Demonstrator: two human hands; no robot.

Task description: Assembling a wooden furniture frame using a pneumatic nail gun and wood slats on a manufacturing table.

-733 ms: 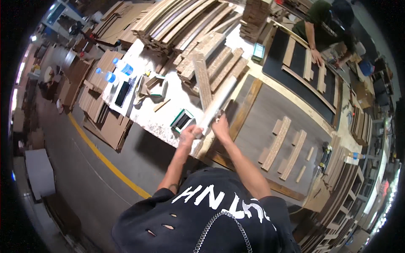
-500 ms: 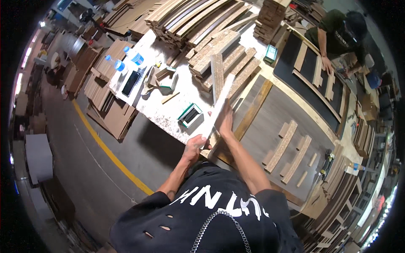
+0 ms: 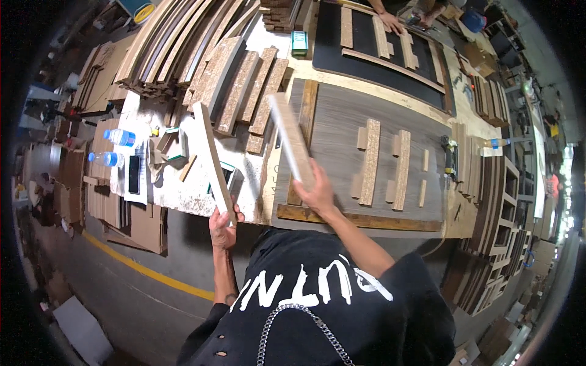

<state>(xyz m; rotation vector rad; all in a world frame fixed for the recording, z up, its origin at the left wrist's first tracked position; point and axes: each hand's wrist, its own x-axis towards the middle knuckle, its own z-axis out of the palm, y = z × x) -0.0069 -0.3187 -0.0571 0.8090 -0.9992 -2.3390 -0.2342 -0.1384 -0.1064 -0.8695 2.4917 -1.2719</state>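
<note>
My left hand [image 3: 223,227] is closed round the lower end of a long, narrow wooden strip [image 3: 212,160], which points up and away over the white tabletop. In my right hand [image 3: 315,191] is a second strip, a wooden board [image 3: 289,139] with a pale edge, slightly blurred and tilted to the left. The two pieces are apart. Below the right hand lies a grey wood-grain panel [image 3: 348,104] with brown wooden bars [image 3: 366,221] along its near and left sides. Two chipboard strips [image 3: 370,165] with small blocks and two short sticks [image 3: 422,193] rest on the panel.
Stacked chipboard pieces [image 3: 221,79] and long curved slats [image 3: 162,46] fill the back left. Bottles [image 3: 119,138], a phone [image 3: 133,175] and small green-white boxes [image 3: 176,144] stand at left. Another person's hand [image 3: 390,23] touches strips on a black panel [image 3: 332,52] at the far side.
My hands have moved apart, the right one going over the grey panel. Two separate strips now show, one in each hand, where one was visible between them. The view has turned to the right.
</note>
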